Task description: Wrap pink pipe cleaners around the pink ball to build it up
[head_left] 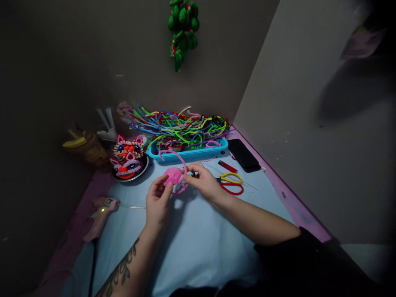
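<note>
A rounded pink coil of pipe cleaner (173, 176) is pinched by my left hand (158, 200), thumb in front and fingers behind. My right hand (202, 181) closes on a pink pipe cleaner strand (177, 154) at the coil's right side. That strand arches up and to the left over the coil, and another pink loop hangs below it. The right fingertips are partly hidden. Just beyond my right hand lie scissors (232, 183) with one yellow and one red handle; their blades are mostly covered by the hand.
Behind my hands, a blue tray (188, 156) overflows with colourful pipe cleaners (182, 126). A bowl (144, 169) holds fuzzy animal faces (126, 159). A pink glue gun (100, 218) with a lit green light lies left. A red lighter (227, 166) and black phone (244, 154) lie right.
</note>
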Motion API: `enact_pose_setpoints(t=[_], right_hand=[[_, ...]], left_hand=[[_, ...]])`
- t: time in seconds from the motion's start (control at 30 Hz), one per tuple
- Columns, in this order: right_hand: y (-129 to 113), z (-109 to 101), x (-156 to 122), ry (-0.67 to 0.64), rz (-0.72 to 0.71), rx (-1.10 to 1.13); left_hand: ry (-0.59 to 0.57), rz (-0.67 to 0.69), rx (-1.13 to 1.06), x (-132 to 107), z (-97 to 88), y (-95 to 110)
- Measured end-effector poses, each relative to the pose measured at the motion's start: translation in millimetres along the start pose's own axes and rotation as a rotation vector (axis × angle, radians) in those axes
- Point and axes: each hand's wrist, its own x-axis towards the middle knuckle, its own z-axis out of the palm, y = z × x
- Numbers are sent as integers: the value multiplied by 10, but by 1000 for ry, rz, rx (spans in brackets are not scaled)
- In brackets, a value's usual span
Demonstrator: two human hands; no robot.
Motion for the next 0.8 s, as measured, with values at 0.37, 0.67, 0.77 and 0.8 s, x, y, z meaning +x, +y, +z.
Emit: enact_pose_setpoints(t=[0.37,0.67,0.77,0.8], right_hand=[[67,-65,109,-42,3,29],[145,26,120,-129,216,504],[185,68,121,-38,272,644],[196,80,123,0,285,674]], left_hand=[[-66,-88,-30,1,-33,-25],[-135,-121,-47,26,-24,36],[100,68,2,-5,4,42],[162,83,-3,-19,16,31]])
